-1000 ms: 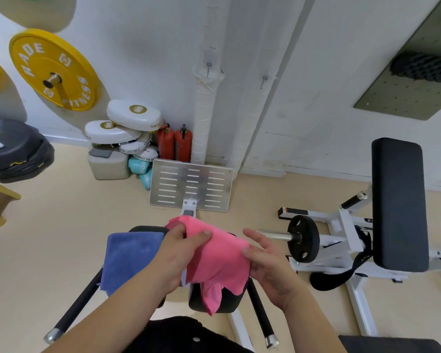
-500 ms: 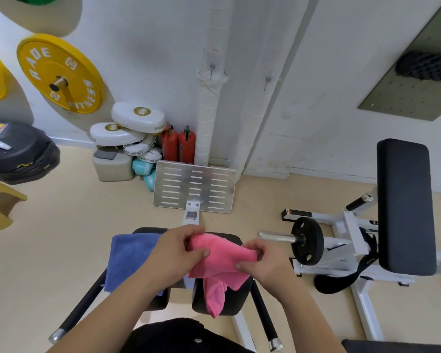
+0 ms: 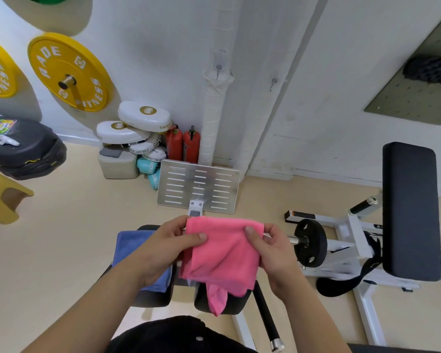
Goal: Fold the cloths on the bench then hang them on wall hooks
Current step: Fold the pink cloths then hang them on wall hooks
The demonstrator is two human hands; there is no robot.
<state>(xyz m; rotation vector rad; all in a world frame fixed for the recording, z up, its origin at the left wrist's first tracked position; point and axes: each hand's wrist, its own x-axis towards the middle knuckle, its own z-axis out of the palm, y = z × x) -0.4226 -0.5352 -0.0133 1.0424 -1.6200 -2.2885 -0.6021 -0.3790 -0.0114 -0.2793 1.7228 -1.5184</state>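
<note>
A pink cloth (image 3: 224, 258) hangs between both hands above the black bench pads (image 3: 222, 305). My left hand (image 3: 163, 248) pinches its top left corner, thumb on the front. My right hand (image 3: 273, 247) pinches the top right corner. The cloth is spread flat, with one loose corner dangling below. A blue cloth (image 3: 133, 245) lies on the left bench pad, partly hidden under my left forearm. Two small wall hooks, one (image 3: 218, 70) on a white pipe and another (image 3: 273, 82) to its right, stick out of the wall ahead.
A slotted metal footplate (image 3: 199, 189) stands ahead of the bench. Two red extinguishers (image 3: 183, 143) and white boxing pads (image 3: 138, 123) sit by the wall. Yellow weight plates (image 3: 69, 72) hang at left. A black padded machine (image 3: 410, 210) with a small weight plate (image 3: 311, 243) stands at right.
Both hands have drawn apart and lifted, spreading the bunched pink cloth out flat by its top corners.
</note>
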